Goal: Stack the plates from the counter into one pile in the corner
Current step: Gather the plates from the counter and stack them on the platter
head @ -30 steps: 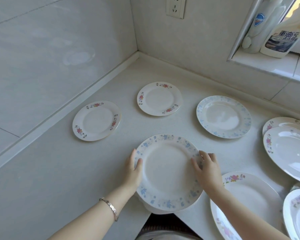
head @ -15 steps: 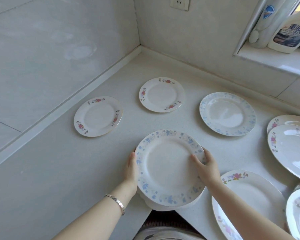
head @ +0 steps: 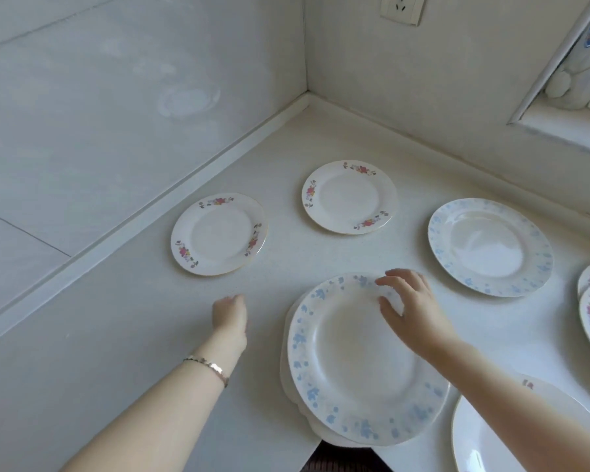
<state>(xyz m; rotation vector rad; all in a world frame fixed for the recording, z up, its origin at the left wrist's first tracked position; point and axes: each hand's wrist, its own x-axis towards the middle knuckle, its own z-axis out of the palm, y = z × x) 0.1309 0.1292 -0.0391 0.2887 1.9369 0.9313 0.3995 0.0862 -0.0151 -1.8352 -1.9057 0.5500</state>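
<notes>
The white ceramic plate with blue flowers (head: 355, 356) tops a small pile at the counter's (head: 143, 335) near edge. The right hand (head: 413, 311) spreads loosely over its far rim. The left hand (head: 229, 316) hangs beside it, fingers unclear. Stiff, slick and breakable, so grip opposite rims.

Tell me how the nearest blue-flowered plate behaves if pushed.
The nearest blue-flowered plate looks like glazed ceramic: probably stiff and breakable. It sits on another plate overhanging the counter edge, so a push could slide it off.

blue-flowered plate (head: 355, 362) stacked at counter edge, two red-flowered plates (head: 218, 234) behind
</notes>
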